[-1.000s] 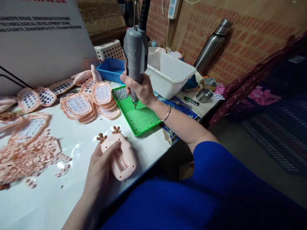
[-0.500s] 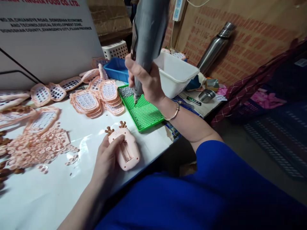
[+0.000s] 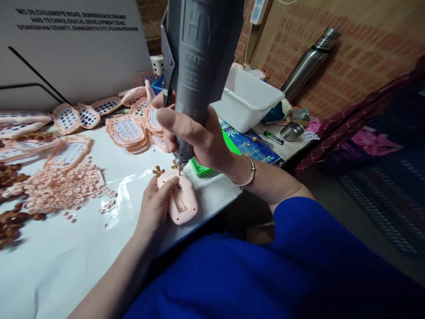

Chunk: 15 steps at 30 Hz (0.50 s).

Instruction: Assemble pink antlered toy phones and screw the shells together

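My left hand [image 3: 156, 199] holds a pink plastic casing [image 3: 186, 200] with small brown antlers near the table's front edge, its thumb pressed on the back beside an open rectangular recess. My right hand [image 3: 199, 137] is wrapped round a grey electric screwdriver [image 3: 195, 71], held upright. The tool's tip is at the casing's upper end, near the antlers; whether a screw is under it is too small to tell. Partly hidden behind my right hand lies a green perforated tray [image 3: 201, 168].
Small pink parts [image 3: 66, 186] are heaped at left beside brown pieces [image 3: 11, 221]. Stacked pink panels [image 3: 128, 133] lie further back. Behind my right wrist are a white bin [image 3: 250, 99], a metal cup [image 3: 292, 131] and a steel flask [image 3: 308, 64].
The screwdriver in my right hand has moved from above the green tray down to the casing's upper end. My left hand still holds the casing. The view has shifted slightly.
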{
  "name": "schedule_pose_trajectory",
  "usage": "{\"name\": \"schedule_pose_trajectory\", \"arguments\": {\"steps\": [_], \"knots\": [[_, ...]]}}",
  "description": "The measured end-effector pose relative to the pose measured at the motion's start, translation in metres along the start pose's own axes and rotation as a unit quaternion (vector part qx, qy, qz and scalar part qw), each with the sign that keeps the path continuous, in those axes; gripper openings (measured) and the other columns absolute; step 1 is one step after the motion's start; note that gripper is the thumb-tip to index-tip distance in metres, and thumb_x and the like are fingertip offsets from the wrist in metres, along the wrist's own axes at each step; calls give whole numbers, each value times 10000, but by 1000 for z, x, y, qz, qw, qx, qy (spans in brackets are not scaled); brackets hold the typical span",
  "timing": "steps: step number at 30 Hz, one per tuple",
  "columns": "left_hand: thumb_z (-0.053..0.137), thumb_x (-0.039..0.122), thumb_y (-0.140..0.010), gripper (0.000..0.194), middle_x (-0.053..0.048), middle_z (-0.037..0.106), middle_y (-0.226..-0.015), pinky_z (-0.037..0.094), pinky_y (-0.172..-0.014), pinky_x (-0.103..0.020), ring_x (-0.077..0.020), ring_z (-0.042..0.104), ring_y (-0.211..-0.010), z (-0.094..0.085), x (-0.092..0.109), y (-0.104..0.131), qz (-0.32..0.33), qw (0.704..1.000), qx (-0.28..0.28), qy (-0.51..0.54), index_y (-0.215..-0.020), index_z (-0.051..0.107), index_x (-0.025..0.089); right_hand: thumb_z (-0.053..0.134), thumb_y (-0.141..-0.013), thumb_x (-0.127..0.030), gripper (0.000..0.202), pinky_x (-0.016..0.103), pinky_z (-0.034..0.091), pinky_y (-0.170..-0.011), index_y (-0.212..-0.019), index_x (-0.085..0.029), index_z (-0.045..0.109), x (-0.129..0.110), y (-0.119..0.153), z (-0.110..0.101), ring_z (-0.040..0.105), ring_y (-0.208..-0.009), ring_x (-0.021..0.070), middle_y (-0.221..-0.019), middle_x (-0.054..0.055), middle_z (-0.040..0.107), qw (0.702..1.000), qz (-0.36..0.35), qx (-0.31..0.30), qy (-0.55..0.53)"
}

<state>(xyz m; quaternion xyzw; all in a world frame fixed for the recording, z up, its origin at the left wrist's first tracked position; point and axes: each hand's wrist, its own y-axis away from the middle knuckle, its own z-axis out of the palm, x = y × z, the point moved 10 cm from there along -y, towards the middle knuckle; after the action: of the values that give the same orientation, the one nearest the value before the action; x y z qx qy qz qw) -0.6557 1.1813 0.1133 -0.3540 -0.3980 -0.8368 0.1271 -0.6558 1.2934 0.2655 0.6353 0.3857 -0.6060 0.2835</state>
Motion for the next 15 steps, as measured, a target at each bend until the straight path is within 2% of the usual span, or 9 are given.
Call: {"name": "schedule_pose_trajectory", "arguments": {"steps": [5, 7, 15], "knots": [[845, 359, -518, 543, -26, 716, -853, 499, -642, -265, -191, 671, -737, -1, 0, 0, 0, 1000, 5, 2, -967, 614, 158, 665, -850, -390, 176, 252, 475, -592, -861, -229, 596, -5, 3, 2, 502, -560, 109, -614, -59, 501, 998, -31, -18, -46], [847, 361, -514, 534, -20, 712, -825, 485, -626, -255, -175, 656, -700, -2, 1, 0, 2, 1000, 7, 0, -950, 617, 155, 663, -859, -316, 133, 239, 459, -573, -835, -204, 595, -8, 4, 5, 496, -555, 94, -612, -62, 512, 995, -52, -31, -78], [861, 398, -530, 508, 2, 672, -723, 455, -608, -247, -157, 613, -640, -6, -2, -2, 5, 999, -7, -38, -905, 627, 148, 753, -764, -478, 372, 223, 386, -487, -700, -187, 529, 15, 5, 20, 443, -508, 69, -555, -66, 472, 997, 11, -61, -52]]}}
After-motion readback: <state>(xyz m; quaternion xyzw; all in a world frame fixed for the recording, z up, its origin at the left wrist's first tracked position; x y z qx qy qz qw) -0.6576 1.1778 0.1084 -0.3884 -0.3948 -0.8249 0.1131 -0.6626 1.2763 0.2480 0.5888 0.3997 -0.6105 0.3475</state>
